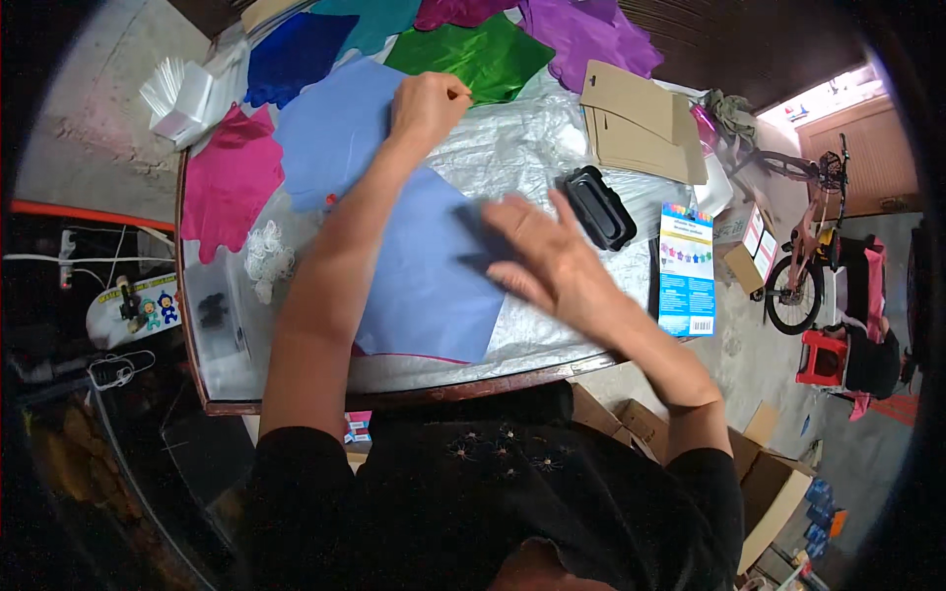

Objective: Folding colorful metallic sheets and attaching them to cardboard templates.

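Observation:
My left hand (426, 110) reaches across the table to the lower left edge of a shiny green flat piece (478, 59). Its fingers are curled together, and whatever they pinch is hidden. Beneath that wrist lies a light blue flat piece (330, 128) of thin fabric or foil. A second light blue piece (434, 286), with a pinkish-red line along its near edge, lies closer to me. Over its right side hovers my right hand (552, 258), smeared by motion, thumb and fingers apart with nothing visible in them. A black oblong case (599, 207) is just beyond it.
Pink (235, 177), dark blue (296, 57) and purple (591, 44) pieces line the table's left and far sides. Brown cardboard sheets (641, 128) and a printed packet (687, 271) lie right. White string (266, 258) is at left. Behind stands a bicycle (803, 222).

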The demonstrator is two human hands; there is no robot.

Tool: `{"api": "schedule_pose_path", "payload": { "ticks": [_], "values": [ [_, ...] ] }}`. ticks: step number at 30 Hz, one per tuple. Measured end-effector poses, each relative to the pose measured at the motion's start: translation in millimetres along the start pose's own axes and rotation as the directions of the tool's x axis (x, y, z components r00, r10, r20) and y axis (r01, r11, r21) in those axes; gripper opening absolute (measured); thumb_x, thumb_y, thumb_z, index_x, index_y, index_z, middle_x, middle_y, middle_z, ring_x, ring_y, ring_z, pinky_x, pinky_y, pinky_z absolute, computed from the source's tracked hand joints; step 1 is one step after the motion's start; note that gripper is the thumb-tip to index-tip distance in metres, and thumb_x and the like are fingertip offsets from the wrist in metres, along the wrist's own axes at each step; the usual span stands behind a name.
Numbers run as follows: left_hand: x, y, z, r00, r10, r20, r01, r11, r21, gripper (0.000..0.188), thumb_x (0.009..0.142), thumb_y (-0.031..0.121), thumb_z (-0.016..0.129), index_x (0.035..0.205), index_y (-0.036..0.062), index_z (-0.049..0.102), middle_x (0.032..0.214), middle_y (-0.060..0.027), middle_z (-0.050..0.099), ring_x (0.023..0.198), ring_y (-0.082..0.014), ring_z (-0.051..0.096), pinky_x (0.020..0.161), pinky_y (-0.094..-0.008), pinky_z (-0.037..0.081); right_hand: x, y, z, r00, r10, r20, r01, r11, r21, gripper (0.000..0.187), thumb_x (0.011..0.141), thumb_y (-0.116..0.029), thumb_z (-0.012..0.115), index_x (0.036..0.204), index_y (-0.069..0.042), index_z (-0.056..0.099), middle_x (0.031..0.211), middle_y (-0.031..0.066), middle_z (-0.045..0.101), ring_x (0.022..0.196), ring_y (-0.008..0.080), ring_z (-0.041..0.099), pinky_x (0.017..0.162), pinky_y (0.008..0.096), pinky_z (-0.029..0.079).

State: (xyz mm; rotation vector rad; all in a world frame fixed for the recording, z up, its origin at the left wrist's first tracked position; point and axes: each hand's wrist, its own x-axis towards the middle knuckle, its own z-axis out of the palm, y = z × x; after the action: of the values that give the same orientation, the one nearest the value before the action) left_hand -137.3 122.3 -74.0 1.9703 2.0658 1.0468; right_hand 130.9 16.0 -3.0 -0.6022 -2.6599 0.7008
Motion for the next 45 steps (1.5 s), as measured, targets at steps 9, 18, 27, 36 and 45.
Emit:
{"api": "schedule_pose_path", "payload": {
  "ticks": [9, 18, 27, 36, 45],
  "values": [
    [11.9, -7.7, -10.8, 0.951, -0.233, 0.206, 0.283, 0.922, -0.263, 0.027, 0.078, 0.028, 0.086, 0.087, 0.0042, 0.078, 0.073, -0.0016, 0.072, 0.063, -0.0091, 0.061, 0.059, -0.0266, 0.049, 97.5, 124.3, -15.7, 0.996, -0.003, -0.087, -0.035, 0.901, -0.433, 0.051, 0.093, -0.005, 0.054, 0.144, -0.006, 0.048, 0.137, 0.0181, 0.06, 0.137, 0.0346, 0.048, 0.116, 0.0517, 0.033],
    [14.6, -39.0, 3.1, 0.878, -0.409, 0.249, 0.475, 0.672, -0.568, 0.03, 0.081, 0.031, 0.08, 0.099, 0.0069, 0.079, 0.082, -0.0065, 0.075, 0.068, -0.0104, 0.067, 0.062, -0.0269, 0.051, 132.6, 122.2, -4.2, 0.989, 0.134, 0.068, -0.074, 0.829, -0.554, 0.05, 0.081, -0.003, 0.058, 0.131, -0.002, 0.057, 0.123, 0.0146, 0.066, 0.125, 0.0345, 0.056, 0.108, 0.0504, 0.041],
    [37.1, 14.4, -16.2, 0.943, -0.309, 0.124, 0.333, 0.896, -0.294, 0.029, 0.086, 0.03, 0.076, 0.105, 0.0089, 0.079, 0.076, -0.0039, 0.073, 0.071, -0.0106, 0.069, 0.062, -0.0263, 0.052, 174.5, 179.8, 40.1, 0.981, -0.064, -0.182, -0.026, 0.891, -0.453, 0.043, 0.093, -0.024, 0.061, 0.128, 0.001, 0.056, 0.132, 0.0295, 0.057, 0.13, 0.0427, 0.05, 0.108, 0.0513, 0.04],
    [124.1, -12.5, -79.8, 0.965, 0.008, -0.264, -0.074, 0.968, -0.239, 0.021, 0.087, 0.025, 0.073, 0.087, 0.0042, 0.075, 0.077, -0.0006, 0.071, 0.069, -0.0087, 0.061, 0.065, -0.0287, 0.05, 181.0, 164.5, 46.0, 0.984, 0.132, -0.123, -0.178, 0.833, -0.524, 0.066, 0.097, -0.057, 0.052, 0.146, -0.014, 0.049, 0.144, 0.0368, 0.043, 0.132, 0.0523, 0.044, 0.11, 0.0543, 0.038],
    [48.4, 66.6, -262.6, 0.941, 0.108, -0.319, -0.309, 0.658, -0.687, 0.018, 0.094, 0.017, 0.071, 0.1, 0.0003, 0.074, 0.086, -0.0008, 0.071, 0.072, -0.0069, 0.063, 0.064, -0.0212, 0.05, 182.3, 154.9, 27.8, 0.966, 0.245, -0.08, -0.249, 0.803, -0.542, 0.068, 0.095, -0.061, 0.053, 0.143, -0.013, 0.054, 0.134, 0.036, 0.054, 0.119, 0.0534, 0.055, 0.098, 0.0549, 0.049]
  ]
}}
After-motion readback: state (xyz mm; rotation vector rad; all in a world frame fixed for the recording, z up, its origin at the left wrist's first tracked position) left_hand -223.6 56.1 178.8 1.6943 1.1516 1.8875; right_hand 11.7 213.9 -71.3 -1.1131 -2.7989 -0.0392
